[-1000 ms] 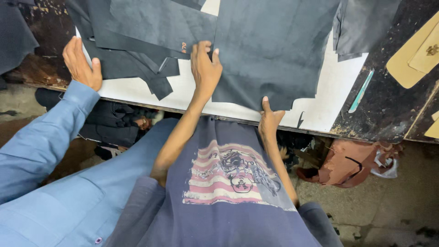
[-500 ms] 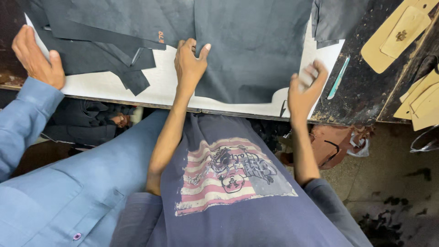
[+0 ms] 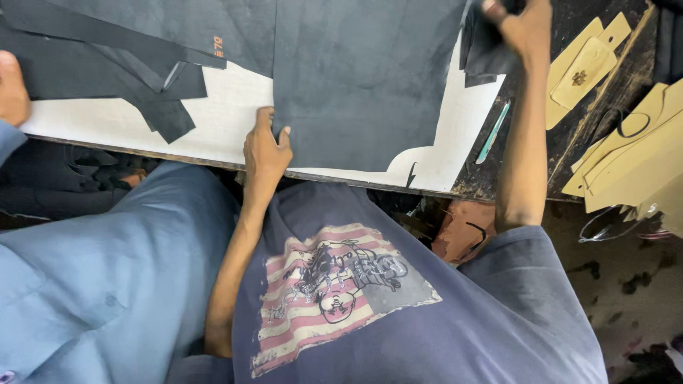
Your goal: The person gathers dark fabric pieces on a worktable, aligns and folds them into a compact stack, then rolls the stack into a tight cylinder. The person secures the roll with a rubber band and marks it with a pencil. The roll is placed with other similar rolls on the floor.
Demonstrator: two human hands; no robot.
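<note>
**Head view: two hands on a sheet of dark leather**

Head camera looked straight down on a white cutting board [image 3: 228,121] laid on a dark counter [image 3: 605,107]. A large dark grey leather sheet [image 3: 363,78] covered most of the board, its near edge stopping just short of the board's front edge.

The left hand [image 3: 265,146] lay flat on the board, fingers slightly apart and pressed against the near left edge of the sheet, the thumb resting on the leather; it clamped nothing. The right hand [image 3: 526,25] was raised at the far right corner, fingers closed on a fold of the dark leather, lifting that corner off the board.

Left of the sheet lay smaller dark leather offcuts [image 3: 107,71], overlapping one another on the white board. A co-worker's hand [image 3: 13,89] rested on the board's left end, above a light blue sleeve [image 3: 107,270].

A slim teal-handled tool [image 3: 492,133] lay on the counter just beside the board's right edge. Further right, tan cardboard patterns [image 3: 626,156] were stacked, another pair [image 3: 580,67] lying near the raised hand. The person wore a navy printed shirt [image 3: 370,299].
</note>
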